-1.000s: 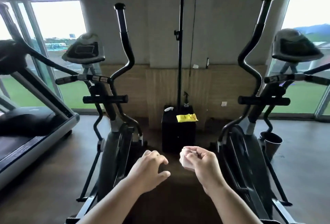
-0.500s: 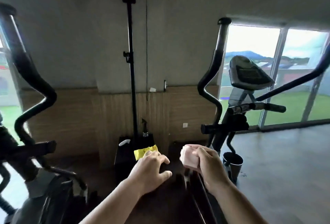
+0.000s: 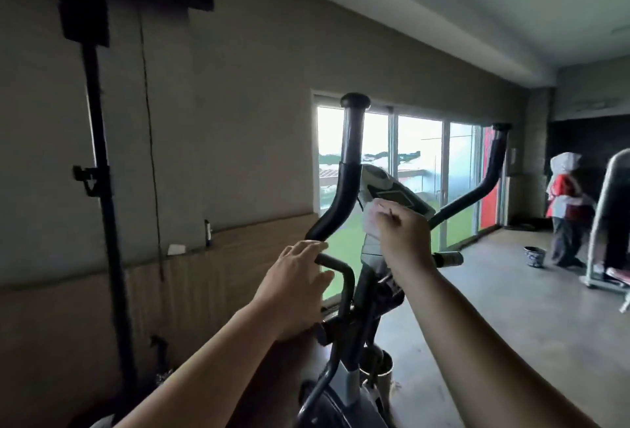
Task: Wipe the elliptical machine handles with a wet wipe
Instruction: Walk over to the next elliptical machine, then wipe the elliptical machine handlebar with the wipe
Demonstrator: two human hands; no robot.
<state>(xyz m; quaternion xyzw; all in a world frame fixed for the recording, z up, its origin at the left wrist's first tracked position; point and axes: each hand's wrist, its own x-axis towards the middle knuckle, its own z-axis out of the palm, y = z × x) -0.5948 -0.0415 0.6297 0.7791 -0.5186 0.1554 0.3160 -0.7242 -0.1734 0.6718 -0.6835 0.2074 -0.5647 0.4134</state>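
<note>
Open floor (image 3: 504, 308) lay to the right of the elliptical machine (image 3: 354, 352); a wall (image 3: 238, 127) stood close on the left. The left hand (image 3: 295, 291), fingers loosely spread, rested at the bend of the near handle (image 3: 344, 189). The right hand (image 3: 402, 233) pinched the wet wipe (image 3: 370, 223) just right of that handle

dim, softly blurred room backlit by the blown-out window (image 3: 419, 168); edges bend.

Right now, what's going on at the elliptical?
A person stands at the elliptical, right hand holding a bunched wet wipe up in front of the console. The left hand rests on the near handle at its lower bend. The wipe isn't on either handle yet; the far handle is untouched.
</note>
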